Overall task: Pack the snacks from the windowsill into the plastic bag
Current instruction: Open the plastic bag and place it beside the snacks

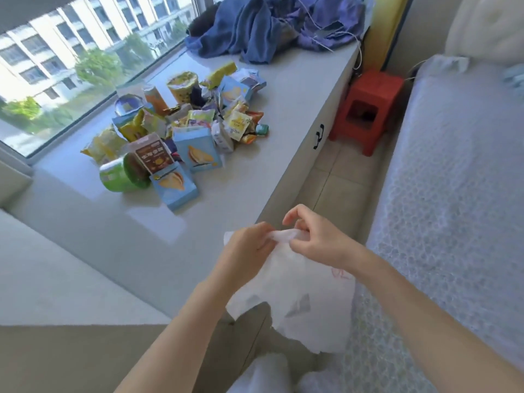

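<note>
Windowsill (pixel 241 177) holds snacks (pixel 181 129) at eleven o'clock, untouched, while our left hand (pixel 246 245) and right hand (pixel 314 239) pinch the plastic bag (pixel 300 293) mouth, apparently to part it.

No legible text on snacks (pixel 195 151)

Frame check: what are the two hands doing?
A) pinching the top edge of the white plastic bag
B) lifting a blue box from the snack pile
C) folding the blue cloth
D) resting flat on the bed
A: the left hand and right hand both pinch the top edge of the plastic bag, which hangs below them, apart from the snacks on the windowsill.
</note>
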